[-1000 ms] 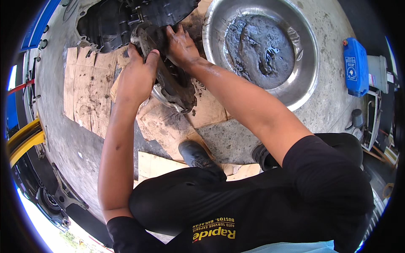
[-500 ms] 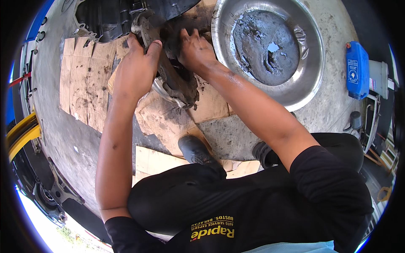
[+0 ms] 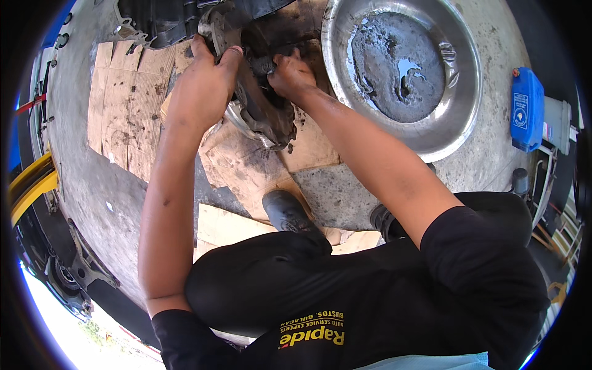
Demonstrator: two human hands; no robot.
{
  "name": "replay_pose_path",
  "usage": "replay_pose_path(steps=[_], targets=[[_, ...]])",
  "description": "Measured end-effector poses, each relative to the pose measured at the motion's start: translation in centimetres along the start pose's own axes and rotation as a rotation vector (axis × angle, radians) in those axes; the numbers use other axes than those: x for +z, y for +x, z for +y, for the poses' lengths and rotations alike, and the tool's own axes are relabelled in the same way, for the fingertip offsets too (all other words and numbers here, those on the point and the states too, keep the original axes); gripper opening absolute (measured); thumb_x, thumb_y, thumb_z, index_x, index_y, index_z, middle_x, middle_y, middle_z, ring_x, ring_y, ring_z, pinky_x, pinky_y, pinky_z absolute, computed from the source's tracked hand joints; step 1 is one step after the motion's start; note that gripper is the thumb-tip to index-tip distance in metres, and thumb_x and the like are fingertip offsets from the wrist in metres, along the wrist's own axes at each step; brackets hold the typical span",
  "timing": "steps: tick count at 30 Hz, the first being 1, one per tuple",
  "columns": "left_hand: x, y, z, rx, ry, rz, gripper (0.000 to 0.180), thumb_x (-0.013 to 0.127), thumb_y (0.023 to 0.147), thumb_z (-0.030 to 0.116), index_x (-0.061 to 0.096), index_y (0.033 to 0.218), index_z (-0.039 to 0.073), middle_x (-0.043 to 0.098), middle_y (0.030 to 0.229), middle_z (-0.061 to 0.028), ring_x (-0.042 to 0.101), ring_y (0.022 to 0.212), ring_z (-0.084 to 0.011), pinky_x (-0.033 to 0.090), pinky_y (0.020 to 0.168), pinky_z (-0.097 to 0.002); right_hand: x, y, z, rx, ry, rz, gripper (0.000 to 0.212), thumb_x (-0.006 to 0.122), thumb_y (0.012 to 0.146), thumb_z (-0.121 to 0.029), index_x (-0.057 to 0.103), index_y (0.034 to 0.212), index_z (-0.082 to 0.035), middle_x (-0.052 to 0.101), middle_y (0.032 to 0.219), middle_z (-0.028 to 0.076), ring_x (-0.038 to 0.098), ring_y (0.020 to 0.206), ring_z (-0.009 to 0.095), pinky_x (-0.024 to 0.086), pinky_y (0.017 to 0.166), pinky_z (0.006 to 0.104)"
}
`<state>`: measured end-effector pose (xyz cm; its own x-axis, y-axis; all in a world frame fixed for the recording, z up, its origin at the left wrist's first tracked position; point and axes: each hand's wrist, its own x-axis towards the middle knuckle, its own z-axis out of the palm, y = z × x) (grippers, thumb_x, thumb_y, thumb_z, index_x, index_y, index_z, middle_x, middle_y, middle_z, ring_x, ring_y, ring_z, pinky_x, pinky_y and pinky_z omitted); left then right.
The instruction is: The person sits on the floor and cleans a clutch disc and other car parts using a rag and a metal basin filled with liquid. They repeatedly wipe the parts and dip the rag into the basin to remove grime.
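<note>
A grimy metal housing (image 3: 246, 92), with an open hollow and an uneven rim, is tilted up over the cardboard in front of me. My left hand (image 3: 206, 86) is closed on its left edge, thumb on the rim and fingers behind. My right hand (image 3: 291, 75) is at the right side of the hollow, its fingers curled around a small dark brush-like thing (image 3: 262, 65). Its exact kind is hard to make out, as the fingers and the shadow cover part of it.
Oil-stained cardboard (image 3: 132, 111) lies on the concrete floor. A wide steel basin (image 3: 459, 117) with dark, scummy liquid stands at the right. Behind the housing is a large black engine part (image 3: 163, 24). A blue jug (image 3: 527, 110) is at the far right, a yellow metal arm (image 3: 32, 188) at the left.
My right hand has shifted slightly down and right in the picture, and the dark thing in it shows more clearly. The left hand keeps its hold on the housing. The whole view has shifted slightly.
</note>
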<state>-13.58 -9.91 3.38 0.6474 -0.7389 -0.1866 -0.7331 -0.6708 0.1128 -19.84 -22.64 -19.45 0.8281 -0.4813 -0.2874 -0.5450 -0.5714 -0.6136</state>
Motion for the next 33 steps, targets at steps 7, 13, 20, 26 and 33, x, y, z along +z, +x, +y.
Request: replay_pose_path(steps=[7,13,20,26,33], targets=[[-0.4,-1.2,1.2,-0.383,-0.352,-0.028,0.047,0.043,0.102,0.033,0.047,0.140,0.004,0.047,0.137,-0.0402,0.060,0.113,-0.0527,0.048,0.097,-0.0520,-1.7,-1.4,-0.3,-0.060,-0.193,-0.312,0.034,0.052,0.086,-0.015,0.068,0.115,-0.010,0.059,0.134,0.027,0.060,0.119,0.044,0.050,0.102,0.0447],[0.4,-1.4,0.3,-0.238,-0.292,0.026,0.076,0.045,0.099,0.047,0.031,0.141,-0.015,0.057,0.121,-0.0415,0.058,0.115,-0.0517,0.045,0.098,-0.0519,-2.8,2.1,-2.6,-0.334,-0.028,0.345,0.029,0.062,0.085,-0.023,0.064,0.112,-0.013,0.059,0.121,0.026,0.059,0.109,0.048,0.051,0.092,0.0526],[0.2,-1.4,-0.1,-0.203,-0.252,0.020,0.056,0.046,0.101,0.037,0.043,0.140,-0.002,0.052,0.131,-0.0416,0.060,0.113,-0.0527,0.047,0.097,-0.0527,-2.8,1.6,-3.5,-0.072,-0.020,0.147,0.045,0.068,0.084,-0.033,0.063,0.126,-0.017,0.053,0.136,0.027,0.056,0.121,0.044,0.050,0.099,0.0476],[-0.3,-1.2,0.2,-0.339,-0.322,-0.022,0.081,0.049,0.098,0.047,0.029,0.147,-0.013,0.057,0.125,-0.0398,0.056,0.119,-0.0509,0.044,0.101,-0.0493,-6.0,-2.1,-3.1,0.019,-0.153,-0.606,0.034,0.063,0.086,-0.024,0.072,0.115,-0.009,0.067,0.124,0.023,0.065,0.116,0.035,0.052,0.099,0.0423],[0.7,-1.2,-0.6,-0.357,-0.358,-0.066,0.067,0.046,0.100,0.041,0.032,0.150,-0.002,0.051,0.137,-0.0355,0.052,0.126,-0.0503,0.040,0.107,-0.0468,-13.7,-2.4,-6.5,-0.022,-0.170,-0.546,0.038,0.069,0.083,-0.028,0.073,0.110,-0.001,0.070,0.113,0.022,0.069,0.106,0.036,0.054,0.093,0.0432]])
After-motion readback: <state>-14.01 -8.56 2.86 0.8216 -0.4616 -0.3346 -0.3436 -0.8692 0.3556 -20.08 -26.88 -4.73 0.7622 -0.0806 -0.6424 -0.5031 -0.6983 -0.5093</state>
